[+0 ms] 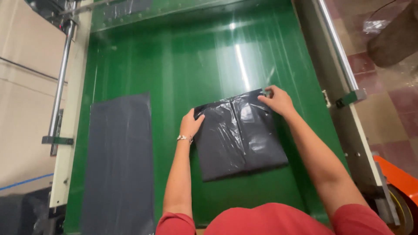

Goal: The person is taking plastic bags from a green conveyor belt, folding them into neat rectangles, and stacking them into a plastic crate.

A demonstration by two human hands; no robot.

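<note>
Folded black plastic bag point(241, 137) lies mid-belt on the green conveyor point(183, 61), its 11 o'clock corner pinched by the left hand point(190, 124), its 1 o'clock corner gripped by the right hand point(277, 101), with 1 flat grey bag stack point(119, 165) at 9 o'clock.

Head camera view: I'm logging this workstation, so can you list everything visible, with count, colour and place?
Folded plastic bag: one, glossy black, centre of the belt.
Flat plastic sheet: one, dark grey, left part of the belt.
Conveyor belt: one, green, fills the middle.
Side rails: two, silver, left and right edges.
Cardboard: brown, far left.
Tiled floor: reddish, right.
Left hand: on the bag's left edge.
Right hand: pinching the bag's far right corner.
</note>
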